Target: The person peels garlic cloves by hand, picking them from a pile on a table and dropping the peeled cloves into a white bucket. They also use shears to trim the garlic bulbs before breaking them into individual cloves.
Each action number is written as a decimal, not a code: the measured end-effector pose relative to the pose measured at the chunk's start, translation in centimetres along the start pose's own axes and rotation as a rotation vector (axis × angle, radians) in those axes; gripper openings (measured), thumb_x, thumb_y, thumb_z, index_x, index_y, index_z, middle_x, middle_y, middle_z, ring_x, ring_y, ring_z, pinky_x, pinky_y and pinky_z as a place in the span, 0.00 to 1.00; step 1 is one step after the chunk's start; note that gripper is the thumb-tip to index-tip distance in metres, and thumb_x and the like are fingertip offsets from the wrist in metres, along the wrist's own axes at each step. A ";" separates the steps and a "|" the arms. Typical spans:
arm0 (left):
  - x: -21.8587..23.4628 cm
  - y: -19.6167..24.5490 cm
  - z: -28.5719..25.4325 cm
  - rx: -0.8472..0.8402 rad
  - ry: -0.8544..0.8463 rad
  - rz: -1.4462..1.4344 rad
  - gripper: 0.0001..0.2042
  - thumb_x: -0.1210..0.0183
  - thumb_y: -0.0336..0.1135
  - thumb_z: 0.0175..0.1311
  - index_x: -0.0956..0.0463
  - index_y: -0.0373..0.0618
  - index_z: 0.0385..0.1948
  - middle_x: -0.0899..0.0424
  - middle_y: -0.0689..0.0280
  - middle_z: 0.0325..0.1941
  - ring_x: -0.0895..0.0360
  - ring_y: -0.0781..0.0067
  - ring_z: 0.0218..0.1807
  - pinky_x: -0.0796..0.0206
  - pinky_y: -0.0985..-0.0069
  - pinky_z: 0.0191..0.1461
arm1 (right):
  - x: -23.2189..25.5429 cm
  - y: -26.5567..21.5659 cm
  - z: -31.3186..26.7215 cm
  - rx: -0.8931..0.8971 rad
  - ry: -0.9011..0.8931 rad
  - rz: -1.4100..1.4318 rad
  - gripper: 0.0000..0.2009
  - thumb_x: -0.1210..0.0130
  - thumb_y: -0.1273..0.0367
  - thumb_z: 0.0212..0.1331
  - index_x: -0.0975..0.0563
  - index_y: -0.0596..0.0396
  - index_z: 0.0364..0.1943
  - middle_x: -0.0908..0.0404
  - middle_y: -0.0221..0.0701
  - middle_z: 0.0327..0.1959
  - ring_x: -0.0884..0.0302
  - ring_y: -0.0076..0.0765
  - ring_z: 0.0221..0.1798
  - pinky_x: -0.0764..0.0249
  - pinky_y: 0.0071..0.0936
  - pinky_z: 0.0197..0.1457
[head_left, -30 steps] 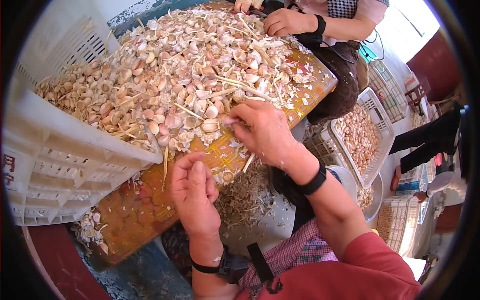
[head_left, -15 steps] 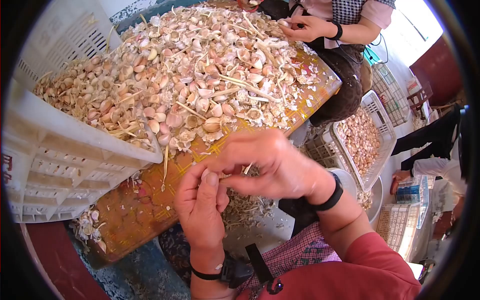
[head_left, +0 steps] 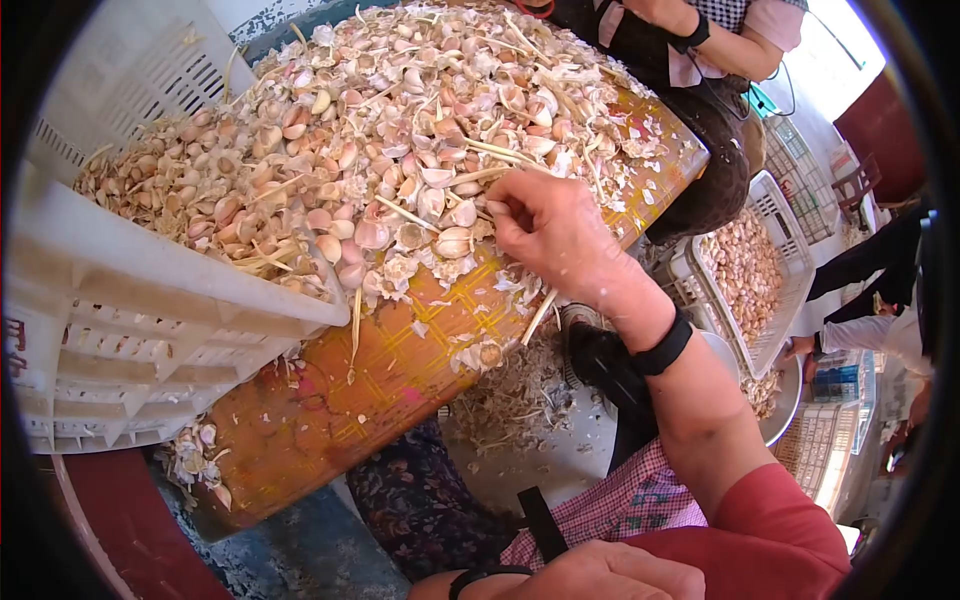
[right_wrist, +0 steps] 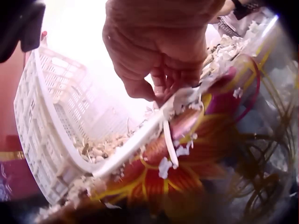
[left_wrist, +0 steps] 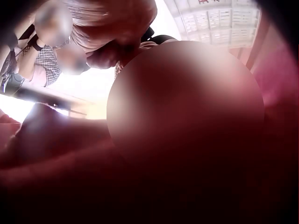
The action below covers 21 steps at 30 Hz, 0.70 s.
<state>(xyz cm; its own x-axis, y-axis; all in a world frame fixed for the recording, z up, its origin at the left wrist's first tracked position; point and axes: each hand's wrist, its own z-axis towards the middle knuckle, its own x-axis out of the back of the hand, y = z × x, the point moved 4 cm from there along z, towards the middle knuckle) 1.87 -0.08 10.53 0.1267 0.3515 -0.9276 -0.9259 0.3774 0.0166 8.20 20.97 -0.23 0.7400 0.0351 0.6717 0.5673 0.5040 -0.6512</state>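
Observation:
A broad heap of garlic cloves [head_left: 330,150], mixed with papery skins and dry stalks, covers much of a patterned orange table [head_left: 330,420]. My right hand [head_left: 565,235] reaches to the heap's near edge, fingers curled and fingertips down among cloves and skins. Seen from the right wrist, that hand [right_wrist: 159,46] has its thumb and fingertips close together over the scraps; I cannot tell whether a clove is between them. My left hand [head_left: 620,575] is drawn back against the body at the bottom of the head view, its fingers mostly cut off. The left wrist view is dark and blurred.
A white plastic crate [head_left: 150,330] lies at the table's left with cloves spilling at its mouth. To the right stands a crate of cloves [head_left: 745,270], with metal bowls beside it. Another person's arm [head_left: 730,45] is across the table. Peelings [head_left: 510,400] lie below the table's edge.
Half a second ago my hands met in front of me. Since then my right hand has gone back out to the heap and my left has dropped toward the body.

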 end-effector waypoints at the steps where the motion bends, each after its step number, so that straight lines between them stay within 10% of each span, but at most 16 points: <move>1: -0.1 -0.2 0.1 0.001 0.003 -0.018 0.17 0.38 0.31 0.60 0.23 0.19 0.40 0.25 0.62 0.26 0.26 0.76 0.26 0.38 0.79 0.26 | 0.7 -0.2 0.0 -0.174 -0.105 0.141 0.06 0.46 0.72 0.55 0.24 0.59 0.35 0.20 0.39 0.28 0.19 0.38 0.30 0.24 0.31 0.33; 5: -0.5 -0.1 0.2 0.102 0.066 -0.104 0.16 0.38 0.30 0.60 0.24 0.19 0.40 0.23 0.59 0.29 0.26 0.76 0.26 0.37 0.79 0.26 | 0.3 3.0 -1.3 -0.562 -0.225 1.244 0.06 0.47 0.74 0.60 0.24 0.59 0.40 0.18 0.30 0.31 0.17 0.26 0.32 0.22 0.18 0.31; 9: 2.4 0.7 0.7 0.214 0.068 0.041 0.14 0.39 0.29 0.62 0.24 0.20 0.40 0.20 0.54 0.33 0.24 0.74 0.27 0.34 0.80 0.27 | 1.2 2.6 -1.7 -0.562 -0.325 1.423 0.09 0.50 0.76 0.60 0.26 0.59 0.44 0.18 0.31 0.31 0.16 0.26 0.34 0.22 0.18 0.32; 12: 8.6 3.3 0.8 -0.263 0.705 0.209 0.09 0.54 0.34 0.68 0.31 0.41 0.42 0.30 0.65 0.32 0.36 0.78 0.25 0.42 0.79 0.23 | 1.6 2.0 -1.9 -0.511 -0.325 1.408 0.10 0.49 0.76 0.59 0.25 0.60 0.45 0.18 0.31 0.32 0.16 0.25 0.33 0.23 0.17 0.32; 21: 11.9 6.1 0.5 -0.362 0.869 0.360 0.08 0.57 0.35 0.72 0.30 0.45 0.44 0.29 0.66 0.40 0.32 0.78 0.33 0.38 0.81 0.29 | 1.2 0.2 -2.0 -0.381 -0.421 1.456 0.10 0.49 0.73 0.57 0.24 0.58 0.43 0.20 0.32 0.37 0.21 0.22 0.36 0.27 0.16 0.37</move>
<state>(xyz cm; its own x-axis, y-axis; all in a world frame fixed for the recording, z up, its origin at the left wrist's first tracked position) -2.10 6.88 -0.19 -0.3514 -0.4075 -0.8429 -0.9287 0.0380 0.3689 9.88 19.34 -0.28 0.5994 0.5428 -0.5883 -0.4178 -0.4148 -0.8083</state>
